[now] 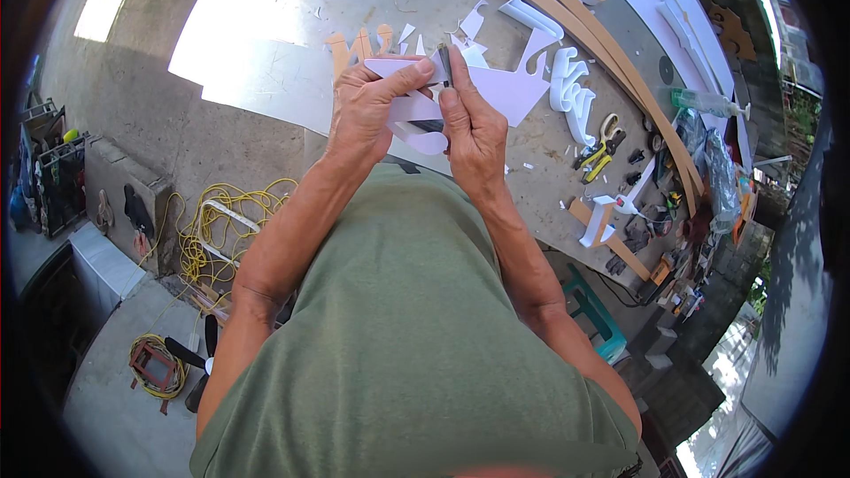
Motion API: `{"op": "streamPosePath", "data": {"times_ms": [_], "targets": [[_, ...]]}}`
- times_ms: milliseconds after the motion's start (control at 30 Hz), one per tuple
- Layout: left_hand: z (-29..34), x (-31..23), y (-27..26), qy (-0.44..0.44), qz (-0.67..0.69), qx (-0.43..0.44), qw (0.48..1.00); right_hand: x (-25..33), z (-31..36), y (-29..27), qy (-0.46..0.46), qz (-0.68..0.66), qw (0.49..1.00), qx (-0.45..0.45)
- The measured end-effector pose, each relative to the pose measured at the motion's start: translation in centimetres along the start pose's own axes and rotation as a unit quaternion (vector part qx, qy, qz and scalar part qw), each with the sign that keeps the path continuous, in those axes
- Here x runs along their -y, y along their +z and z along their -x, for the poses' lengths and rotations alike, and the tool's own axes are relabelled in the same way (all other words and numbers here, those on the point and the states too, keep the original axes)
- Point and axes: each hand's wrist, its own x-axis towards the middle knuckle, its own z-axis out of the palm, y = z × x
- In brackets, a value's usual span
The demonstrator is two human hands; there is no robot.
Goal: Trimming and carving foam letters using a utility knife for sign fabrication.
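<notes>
My left hand (pixel 365 115) is closed on a white cut-out sheet piece (pixel 414 108) with curved edges, pinching it between thumb and fingers. My right hand (pixel 476 131) grips a slim dark tool (pixel 445 67) upright against the piece, its index finger stretched along it. I cannot make out the tool's exact kind or its working end. Just beyond the hands lies a larger white sheet offcut (pixel 513 88) with a notched edge. Brown cut-out letter shapes (pixel 361 42) are left of it, and a white raised script letter shape (pixel 571 93) is to its right.
Yellow-handled pliers (pixel 604 149) lie on the grey table (pixel 531 179) at the right. Long brown strips (pixel 611 53) curve along its far right side, near a clear bottle (pixel 708 103). A green plastic stool (pixel 595 314) stands below. Yellow cord (pixel 221 228) coils on the left.
</notes>
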Motion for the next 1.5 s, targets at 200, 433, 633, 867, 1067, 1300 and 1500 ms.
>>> {"op": "streamPosePath", "data": {"times_ms": [200, 433, 633, 867, 1067, 1300, 1500], "targets": [[-0.4, -0.7, -0.4, -0.010, -0.011, 0.004, 1.000, -1.2, 0.4, 0.1, -0.011, 0.015, 1.000, -0.011], [-0.2, -0.3, -0.5, -0.012, -0.022, 0.026, 0.999, -1.0, 0.2, -0.1, -0.002, -0.011, 1.000, 0.002], [0.6, 0.4, -0.2, -0.022, 0.008, 0.039, 0.999, 0.8, 0.2, 0.0, 0.087, -0.027, 0.996, 0.004], [0.0, 0.4, -1.6, -0.039, -0.066, 0.085, 0.993, -1.4, 0.1, -0.2, -0.054, 0.032, 0.998, -0.023], [-1.6, -1.8, -1.4, -0.005, -0.240, 0.180, 0.954, -0.6, -1.0, -1.5, -0.012, -0.020, 1.000, 0.008], [-2.5, -4.7, -1.4, -0.033, -0.275, 0.191, 0.942, -0.3, -1.1, -2.2, 0.097, -0.097, 0.990, 0.040], [-2.7, -4.1, -3.4, -0.062, 0.004, 0.222, 0.973, -0.1, -1.0, -0.5, 0.120, -0.227, 0.964, -0.072]]}}
